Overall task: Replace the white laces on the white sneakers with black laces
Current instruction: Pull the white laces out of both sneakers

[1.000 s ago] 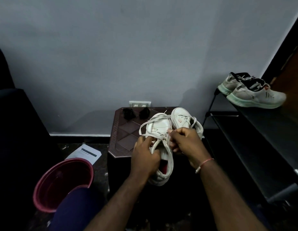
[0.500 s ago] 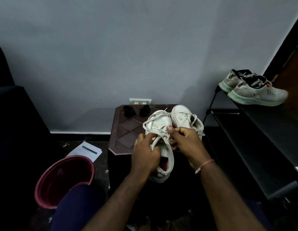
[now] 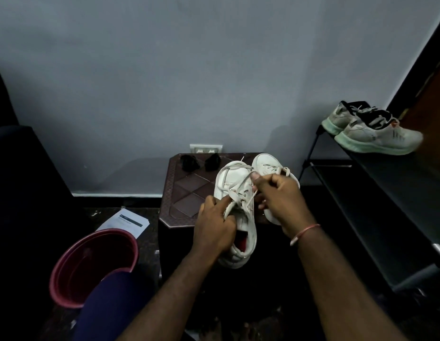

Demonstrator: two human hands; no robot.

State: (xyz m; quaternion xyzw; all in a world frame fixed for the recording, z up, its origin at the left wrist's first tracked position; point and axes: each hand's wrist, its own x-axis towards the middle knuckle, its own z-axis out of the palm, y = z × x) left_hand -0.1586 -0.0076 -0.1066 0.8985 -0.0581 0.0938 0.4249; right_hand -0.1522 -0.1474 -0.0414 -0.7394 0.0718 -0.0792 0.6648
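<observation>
**Lace removal, near sneaker: strand drawn out to the right**

Containers:
- Red bucket (image 3: pixel 96 257) stands on the floor left of the brown stool (image 3: pixel 189 190). Its interior is in shadow, so the contents cannot be told. A blue-clad knee (image 3: pixel 110 303) overlaps its near rim.
- Open black rack (image 3: pixel 398 183) at right carries a pair of grey trainers (image 3: pixel 371 134) on its top shelf.

Change from half a second ago:
- The right hand (image 3: pixel 280 200) has risen and moved away from the left hand (image 3: pixel 215 230). Before, both sat close together over the lacing.
- The white lace (image 3: pixel 241 185) now runs as a straight strand from the eyelets up to the right thumb.
- The left forefinger, previously curled, now reaches forward onto the lace rows.

Position of task items:
- The near sneaker (image 3: pixel 236 175) lies toe-away at the stool's front edge, with its heel overhanging. The left hand clasps it at the collar from the left side.
- The right hand pinches the lace end between thumb and forefinger above the toe box, with the remaining fingers curled.
- The second sneaker (image 3: pixel 265 166) lies just beside it, partly behind the right hand.
- Two bundles of black laces (image 3: pixel 189 162) rest at the stool's far edge, well apart from both hands.
</observation>
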